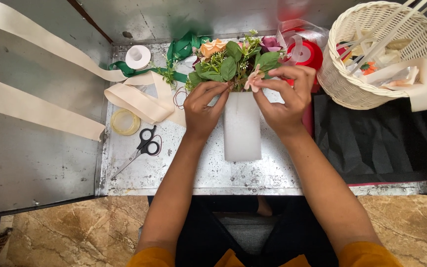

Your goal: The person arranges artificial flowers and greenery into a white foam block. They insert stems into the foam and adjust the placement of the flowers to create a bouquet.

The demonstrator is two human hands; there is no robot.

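Observation:
A white foam block point(242, 129) lies on the metal table point(174, 168), with artificial flowers and green leaves point(233, 62) stuck in its far end. My left hand point(201, 109) pinches at the stems where they enter the block's top left. My right hand point(285, 101) holds a small pale pink flower point(254, 79) between thumb and fingers at the block's top right. An orange rose point(212, 47) and a purple bloom point(270, 43) sit among the leaves.
Black-handled scissors point(144, 147) lie left of the block. Cream ribbon point(139, 101), a clear tape roll point(125, 121), a white spool point(138, 57), green ribbon point(184, 47) and a red ribbon spool point(308, 54) surround it. A white wicker basket point(362, 74) and black cloth point(381, 138) lie right.

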